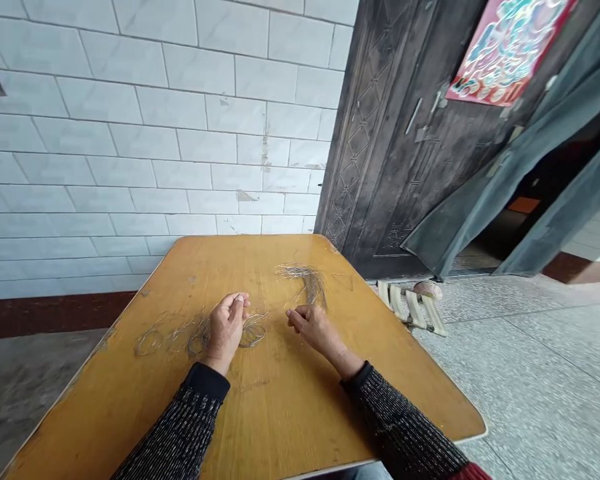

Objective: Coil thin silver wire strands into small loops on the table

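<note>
I'm holding my left hand (229, 327) and right hand (310, 323) closed near looped silvery wires (253, 331) on a yellow wooden table (270, 407) by white tiles (195, 110).

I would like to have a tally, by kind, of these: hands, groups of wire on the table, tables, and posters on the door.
Hands: 2 (left hand, right hand)
Wire groups: 2 (looped wires on both sides of the left hand, wire bundle beyond the right; single wires too fine to count)
Table: 1
Poster: 1
Total: 6
</note>
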Available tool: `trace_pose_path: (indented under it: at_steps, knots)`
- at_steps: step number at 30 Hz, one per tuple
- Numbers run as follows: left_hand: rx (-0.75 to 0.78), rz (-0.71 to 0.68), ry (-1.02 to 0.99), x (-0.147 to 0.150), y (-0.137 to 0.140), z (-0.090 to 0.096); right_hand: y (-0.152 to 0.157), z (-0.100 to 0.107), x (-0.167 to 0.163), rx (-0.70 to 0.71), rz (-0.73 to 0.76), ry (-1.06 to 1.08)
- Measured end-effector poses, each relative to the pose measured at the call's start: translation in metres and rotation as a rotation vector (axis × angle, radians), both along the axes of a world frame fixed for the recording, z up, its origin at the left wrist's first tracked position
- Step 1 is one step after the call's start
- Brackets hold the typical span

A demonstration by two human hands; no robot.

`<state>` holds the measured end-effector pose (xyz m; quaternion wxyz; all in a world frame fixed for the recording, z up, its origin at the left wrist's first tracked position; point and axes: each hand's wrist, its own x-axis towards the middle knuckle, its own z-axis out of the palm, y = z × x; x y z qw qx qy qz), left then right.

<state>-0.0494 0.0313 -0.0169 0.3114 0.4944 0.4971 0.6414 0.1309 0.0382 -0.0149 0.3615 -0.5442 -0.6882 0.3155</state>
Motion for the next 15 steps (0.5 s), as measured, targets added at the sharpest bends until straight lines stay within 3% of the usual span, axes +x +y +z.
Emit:
trace_pose_path:
  at_steps: [6, 10, 15]
  knots:
    - [0.051, -0.016, 0.297, 0.002, -0.007, 0.002, 0.037, 0.007, 0.057, 0.043, -0.190, 0.002]
    - [0.153, 0.000, 0.484, 0.006, -0.015, 0.005, 0.065, 0.003, 0.096, -0.002, -0.330, -0.003]
    - [0.222, -0.016, 0.587, 0.008, -0.019, 0.003, 0.094, -0.008, 0.108, -0.096, -0.355, -0.128]
